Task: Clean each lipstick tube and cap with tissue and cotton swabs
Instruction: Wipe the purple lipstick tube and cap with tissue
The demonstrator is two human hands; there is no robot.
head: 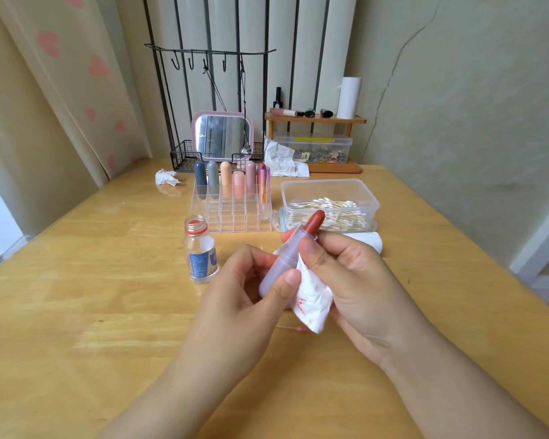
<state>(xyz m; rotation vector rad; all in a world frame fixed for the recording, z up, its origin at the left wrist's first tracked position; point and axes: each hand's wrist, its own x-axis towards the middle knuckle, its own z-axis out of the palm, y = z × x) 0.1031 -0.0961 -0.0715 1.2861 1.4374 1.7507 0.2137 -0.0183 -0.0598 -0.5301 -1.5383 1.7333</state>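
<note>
Left hand (254, 280) fingers grip the lilac lipstick tube (281, 264); right hand (346, 274) fingers pinch stained tissue (313, 299) against it, near the glass bottle (200, 253).

Bottle label (203, 260) print too small to read, storage box (317, 151) contents blurred

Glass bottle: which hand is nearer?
Left. The left hand grips the lipstick tube just right of the bottle; the right hand, pinching the tissue, is farther right, beyond the tube.
</note>
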